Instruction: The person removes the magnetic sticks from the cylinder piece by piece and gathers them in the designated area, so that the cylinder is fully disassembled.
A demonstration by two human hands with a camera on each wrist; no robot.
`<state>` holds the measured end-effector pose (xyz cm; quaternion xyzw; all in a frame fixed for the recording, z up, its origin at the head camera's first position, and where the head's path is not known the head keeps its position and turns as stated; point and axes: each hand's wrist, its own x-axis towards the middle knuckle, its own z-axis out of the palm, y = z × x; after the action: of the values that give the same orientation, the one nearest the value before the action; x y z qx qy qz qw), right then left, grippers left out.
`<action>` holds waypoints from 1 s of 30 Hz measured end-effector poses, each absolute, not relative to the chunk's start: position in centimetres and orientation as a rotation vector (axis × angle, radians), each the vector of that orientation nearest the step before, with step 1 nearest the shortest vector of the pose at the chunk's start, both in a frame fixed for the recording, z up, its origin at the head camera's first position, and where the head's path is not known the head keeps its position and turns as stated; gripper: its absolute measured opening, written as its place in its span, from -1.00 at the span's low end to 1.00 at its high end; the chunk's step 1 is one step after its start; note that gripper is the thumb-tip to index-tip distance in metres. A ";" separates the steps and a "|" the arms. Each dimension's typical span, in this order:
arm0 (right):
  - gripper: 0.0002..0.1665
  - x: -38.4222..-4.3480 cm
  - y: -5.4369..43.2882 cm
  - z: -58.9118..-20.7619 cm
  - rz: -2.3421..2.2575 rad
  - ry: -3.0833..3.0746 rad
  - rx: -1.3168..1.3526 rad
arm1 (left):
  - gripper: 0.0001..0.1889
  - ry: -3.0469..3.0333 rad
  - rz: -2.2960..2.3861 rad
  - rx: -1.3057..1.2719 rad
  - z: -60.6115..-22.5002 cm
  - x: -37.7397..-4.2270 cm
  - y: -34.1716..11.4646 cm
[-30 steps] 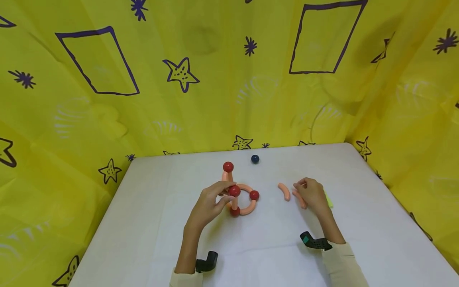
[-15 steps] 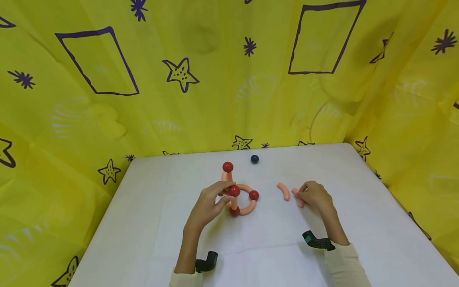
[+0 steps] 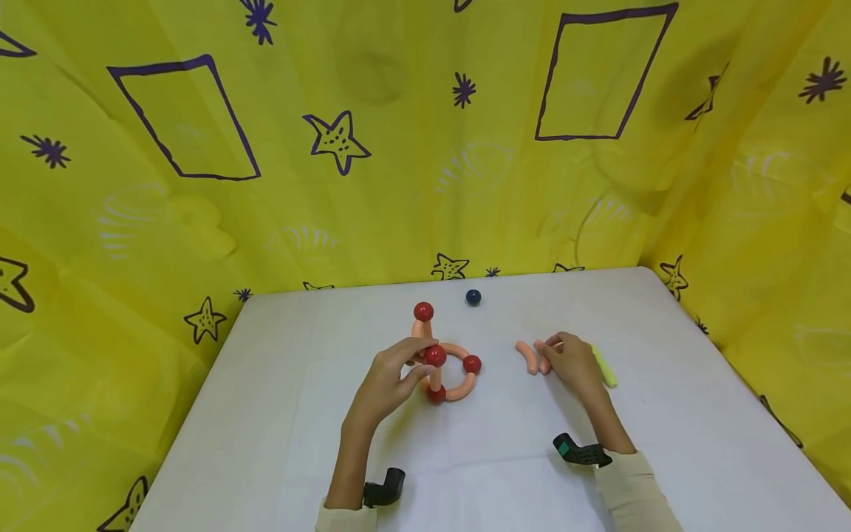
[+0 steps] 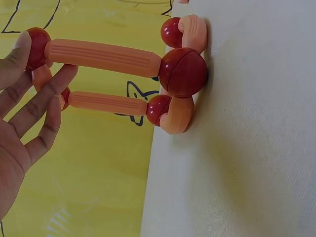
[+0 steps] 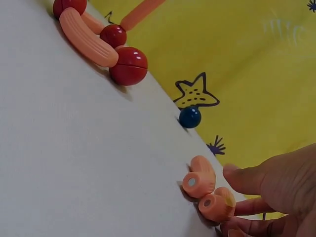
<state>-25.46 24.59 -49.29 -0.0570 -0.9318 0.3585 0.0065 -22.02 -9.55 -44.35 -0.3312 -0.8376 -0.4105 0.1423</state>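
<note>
My left hand point(image 3: 392, 377) holds a red ball point(image 3: 435, 355) between thumb and fingers. That ball tops an upright orange magnetic stick point(image 4: 106, 57), which stands on another red ball point(image 4: 183, 72) at table level. Curved sticks and red balls form a ring point(image 3: 459, 390) below, and a further red ball point(image 3: 423, 311) sits raised at the back. To the right, my right hand point(image 3: 573, 360) has its fingers at the side of a curved orange magnetic stick point(image 5: 217, 205), thumb near its far end. A second curved stick point(image 5: 200, 183) lies right beside it.
A dark blue ball point(image 3: 473, 297) lies near the table's back edge. Partly behind the right hand is a yellow-green stick point(image 3: 605, 366). The white table point(image 3: 279, 414) meets a yellow patterned curtain point(image 3: 372, 207) at the back and sides.
My right hand has shifted left, bringing its curved magnetic stick close to the other one and uncovering more of the yellow-green stick. The left hand keeps its hold in place.
</note>
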 end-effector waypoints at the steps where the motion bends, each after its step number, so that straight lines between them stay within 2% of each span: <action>1: -0.46 -25.4 24.4 -49.3 1.111 -2.919 -0.175 | -0.57 -2.417 -1.185 -0.955 -44.3 -22.0 -9.5; 6: -0.35 -25.5 23.4 -49.4 1.029 -2.943 -0.171 | -0.57 -2.416 -1.186 -0.952 -44.4 -22.0 -9.5; 25: -0.42 -25.1 22.9 -49.3 1.019 -2.899 -0.252 | -0.56 -2.388 -1.171 -0.976 -44.3 -21.9 -9.3; 30: -0.35 -25.1 22.7 -49.1 0.985 -2.888 -0.252 | -0.56 -2.408 -1.188 -0.963 -44.2 -21.9 -9.4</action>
<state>-25.11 22.69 -49.11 -0.0821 -0.9425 0.3213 0.0400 -21.91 -9.36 -44.24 -0.3342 -0.8354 -0.4120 0.1438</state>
